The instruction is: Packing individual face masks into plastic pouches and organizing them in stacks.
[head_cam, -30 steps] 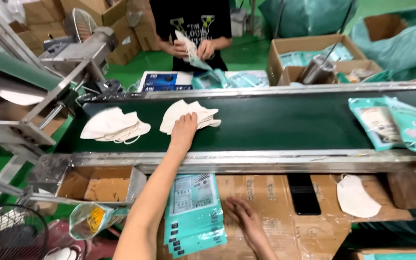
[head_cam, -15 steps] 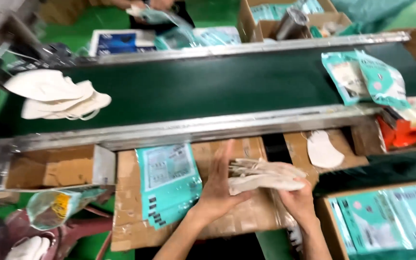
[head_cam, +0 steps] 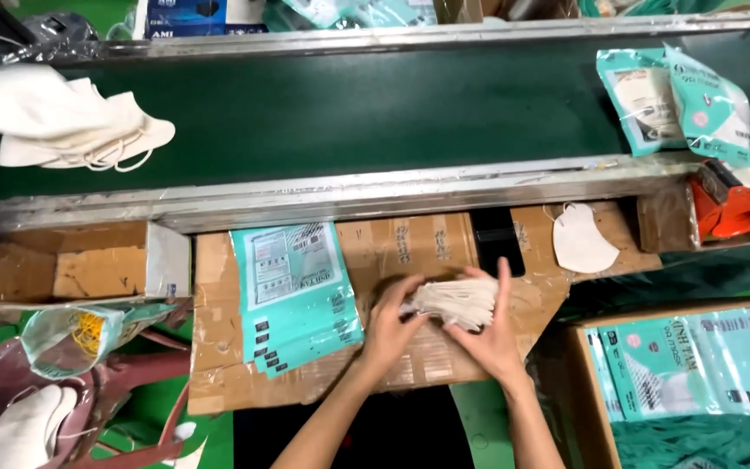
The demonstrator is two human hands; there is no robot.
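Reaching up from the bottom edge, both forearms angle inward and meet over the cardboard sheet (head_cam: 236,365) just below the belt (head_cam: 375,104). The left hand (head_cam: 390,326) is cupped, its fingers curled against the left end of a mask stack (head_cam: 455,300). The right hand (head_cam: 490,334) lies along the stack's right side with fingers straight and pointing toward the belt, so the two hands press the stack between them just above the cardboard.

Going by size from the belt: it is a wide dark-green band with metal rails. On its left end lies a loose heap of white masks (head_cam: 62,122); on its right end lie two teal pouches (head_cam: 679,95) with white panels, overlapping and tilted. Below the belt's left end sits an open brown box (head_cam: 62,269). Below its right end, a carton (head_cam: 696,365) holds teal and clear bagged packs. Just left of the hands, a fanned pile of teal flat bags (head_cam: 292,291) with pale printed panels rests on the cardboard. A red tape dispenser (head_cam: 726,204) sits under the belt's right rail, and a single white mask (head_cam: 583,239) lies up and to the right of the hands, beside a black phone (head_cam: 496,239).
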